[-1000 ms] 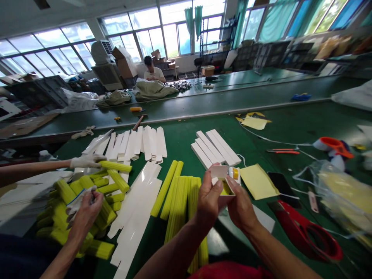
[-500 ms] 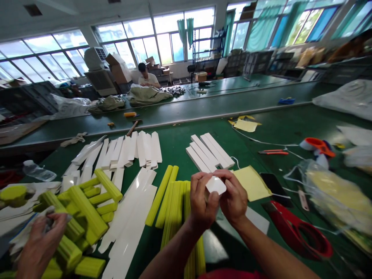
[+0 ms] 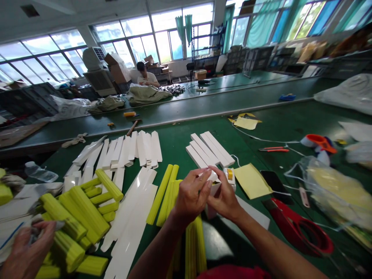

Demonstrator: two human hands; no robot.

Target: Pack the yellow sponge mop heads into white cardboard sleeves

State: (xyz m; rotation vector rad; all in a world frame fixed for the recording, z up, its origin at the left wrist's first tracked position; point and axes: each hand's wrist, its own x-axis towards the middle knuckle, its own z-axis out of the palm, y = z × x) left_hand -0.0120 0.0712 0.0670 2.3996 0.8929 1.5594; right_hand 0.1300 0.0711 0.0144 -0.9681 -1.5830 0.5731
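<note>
My left hand [image 3: 192,193] and my right hand [image 3: 223,198] meet over the green table [image 3: 180,145], both pinched on a small white carton [image 3: 215,181] whose end flap they press. A small tape roll with a yellow core [image 3: 229,174] shows just behind my right hand. Under my forearms lie long yellow ribbed sticks [image 3: 165,193]. Beyond my hands sits a row of closed long white boxes [image 3: 209,151].
Flat white carton blanks [image 3: 128,149] spread at centre left. A pile of yellow sticks [image 3: 78,221] lies left, where another person's hand [image 3: 27,252] holds something. Red tape dispenser [image 3: 302,228], phone [image 3: 273,182], yellow sheet [image 3: 250,180] and plastic bag [image 3: 340,193] sit right. A person sits far back.
My hands have turned the white carton and drawn it slightly nearer, fingers now pressing its end. The tape roll shows again. The neighbour's hand sank toward the lower left.
</note>
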